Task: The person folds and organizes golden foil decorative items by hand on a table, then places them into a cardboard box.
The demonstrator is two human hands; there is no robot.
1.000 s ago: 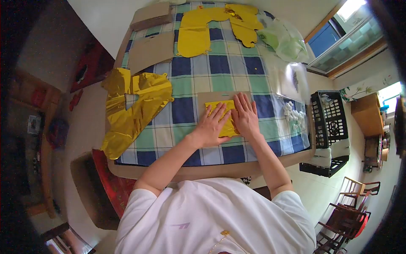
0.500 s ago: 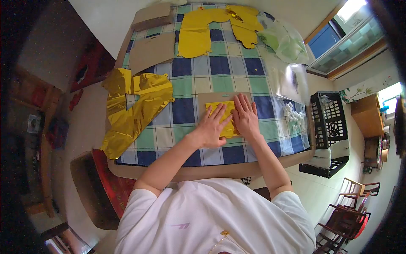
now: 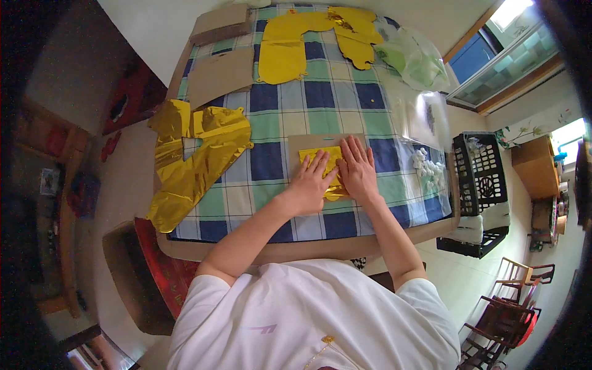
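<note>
A folded flat gold foil balloon (image 3: 333, 152) lies on a small piece of brown cardboard (image 3: 298, 142) near the table's front edge. Across its left part rests my left hand (image 3: 309, 186), fingers stretched out and pressing down, the thumb mostly hidden. My right hand (image 3: 359, 174) lies flat over the right edge of the foil and the cardboard, fingers straight. Both palms face down, and the hands partly cover the foil. To the left, a larger unfolded gold foil balloon (image 3: 209, 151) hangs partly over the table edge.
The table has a checked cloth (image 3: 268, 161). Toward the back lie more gold foil balloons (image 3: 282, 58), cardboard sheets (image 3: 221, 75) and a clear plastic bag (image 3: 414, 61). Small white pieces (image 3: 429, 169) sit at right, beside a black crate (image 3: 483, 176) off the table.
My left thumb has drawn in from the foil's lower edge, and that edge now looks more crinkled. My right hand stays in almost the same place.
</note>
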